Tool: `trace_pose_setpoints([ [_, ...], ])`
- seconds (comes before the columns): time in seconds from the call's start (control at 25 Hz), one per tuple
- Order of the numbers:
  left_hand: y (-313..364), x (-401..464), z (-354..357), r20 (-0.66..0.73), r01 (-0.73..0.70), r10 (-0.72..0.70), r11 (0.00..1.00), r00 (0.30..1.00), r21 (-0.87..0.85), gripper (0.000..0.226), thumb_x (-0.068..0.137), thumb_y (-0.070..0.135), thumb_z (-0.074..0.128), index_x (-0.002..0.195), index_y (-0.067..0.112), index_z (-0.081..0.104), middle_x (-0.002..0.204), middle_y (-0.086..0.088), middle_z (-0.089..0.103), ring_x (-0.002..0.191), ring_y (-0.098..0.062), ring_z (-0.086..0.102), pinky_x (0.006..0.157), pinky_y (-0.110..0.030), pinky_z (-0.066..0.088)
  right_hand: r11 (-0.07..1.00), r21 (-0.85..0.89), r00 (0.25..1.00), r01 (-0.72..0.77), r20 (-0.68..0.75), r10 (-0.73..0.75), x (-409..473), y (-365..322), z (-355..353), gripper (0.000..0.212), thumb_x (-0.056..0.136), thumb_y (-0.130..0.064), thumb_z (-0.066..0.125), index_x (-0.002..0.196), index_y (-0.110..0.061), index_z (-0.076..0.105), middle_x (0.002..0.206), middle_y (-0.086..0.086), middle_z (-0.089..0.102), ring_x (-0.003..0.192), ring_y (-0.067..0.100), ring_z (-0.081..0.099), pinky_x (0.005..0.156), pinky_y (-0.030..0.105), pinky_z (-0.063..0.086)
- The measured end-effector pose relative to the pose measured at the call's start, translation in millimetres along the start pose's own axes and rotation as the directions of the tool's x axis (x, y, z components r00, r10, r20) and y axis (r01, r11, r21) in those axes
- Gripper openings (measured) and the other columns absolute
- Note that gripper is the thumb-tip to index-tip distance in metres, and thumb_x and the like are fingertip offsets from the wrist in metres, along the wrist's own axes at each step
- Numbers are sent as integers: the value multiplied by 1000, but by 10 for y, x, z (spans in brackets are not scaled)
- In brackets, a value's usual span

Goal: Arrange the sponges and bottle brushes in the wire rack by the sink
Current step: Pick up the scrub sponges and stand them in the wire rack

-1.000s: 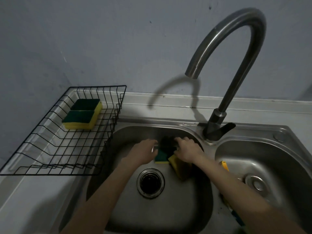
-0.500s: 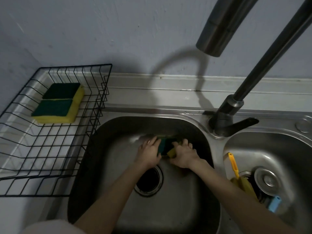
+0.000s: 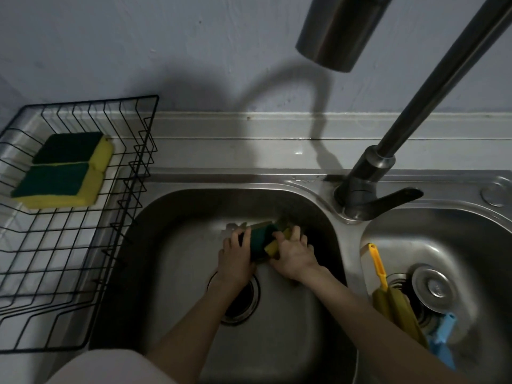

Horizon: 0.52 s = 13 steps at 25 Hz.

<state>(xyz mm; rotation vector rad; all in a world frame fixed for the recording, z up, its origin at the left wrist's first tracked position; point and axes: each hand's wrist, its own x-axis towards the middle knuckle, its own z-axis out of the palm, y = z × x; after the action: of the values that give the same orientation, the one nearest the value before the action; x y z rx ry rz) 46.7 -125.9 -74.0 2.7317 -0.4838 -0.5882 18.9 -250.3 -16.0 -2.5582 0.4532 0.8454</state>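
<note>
Both hands are down in the left sink basin [image 3: 194, 273]. My left hand [image 3: 235, 261] and my right hand [image 3: 295, 256] close on green-and-yellow sponges [image 3: 261, 242] held together between them near the basin's back wall. How many sponges they hold I cannot tell. A black wire rack [image 3: 133, 167] stands on the counter to the left, with two green-topped yellow sponges [image 3: 63, 170] lying side by side in its far left part. In the right basin lie a yellow bottle brush [image 3: 388, 289] and a blue brush [image 3: 443, 336].
A dark curved faucet [image 3: 368, 184] rises between the basins, its spout [image 3: 338, 31] hanging over the left one. The left drain [image 3: 243, 303] sits under my left wrist. The right drain strainer [image 3: 432, 286] is beside the brushes. A grey wall backs the counter.
The view has closed in on the sink. Both hands have shifted closer together around the sponges, gathering them upright between the palms.
</note>
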Motion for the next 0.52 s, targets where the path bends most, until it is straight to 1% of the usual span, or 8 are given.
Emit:
trace_pose_setpoints([
  [0.12, -13, -49, 23, -18, 53, -53, 998, 998, -22, 77, 80, 30, 61, 140, 16, 15, 136, -15, 30, 120, -31, 35, 95, -40, 39, 999, 47, 1000, -1, -25, 3, -29, 30, -14, 66, 85, -31, 56, 142, -21, 25, 143, 21, 17, 131, 40, 28, 112, 46, 27],
  [0.28, -15, -123, -61, -19, 64, -63, 997, 998, 42, 67, 78, 39, 60, 131, 12, 29, 129, -15, 35, 117, -30, 35, 93, -37, 38, 994, 97, 996, 42, -82, -34, -132, 55, -74, 59, 86, -32, 56, 137, -18, 30, 138, 20, 25, 127, 38, 32, 109, 45, 29],
  [0.4, -12, -172, -237, -42, 72, -69, 996, 997, 61, 68, 77, 41, 61, 129, 8, 31, 131, -16, 36, 121, -30, 33, 98, -39, 35, 986, 134, 980, 101, -183, -75, -253, 51, -215, 57, 84, -35, 57, 134, -20, 33, 133, 18, 32, 125, 36, 34, 106, 42, 31],
  [0.52, 12, -223, -437, -75, 67, -66, 998, 995, 4, 70, 77, 35, 63, 131, 7, 30, 136, -16, 35, 125, -31, 33, 103, -42, 34, 971, 184, 959, 154, -263, -102, -399, 38, -378, 56, 83, -34, 58, 132, -19, 35, 129, 18, 36, 123, 35, 36, 105, 39, 33],
])
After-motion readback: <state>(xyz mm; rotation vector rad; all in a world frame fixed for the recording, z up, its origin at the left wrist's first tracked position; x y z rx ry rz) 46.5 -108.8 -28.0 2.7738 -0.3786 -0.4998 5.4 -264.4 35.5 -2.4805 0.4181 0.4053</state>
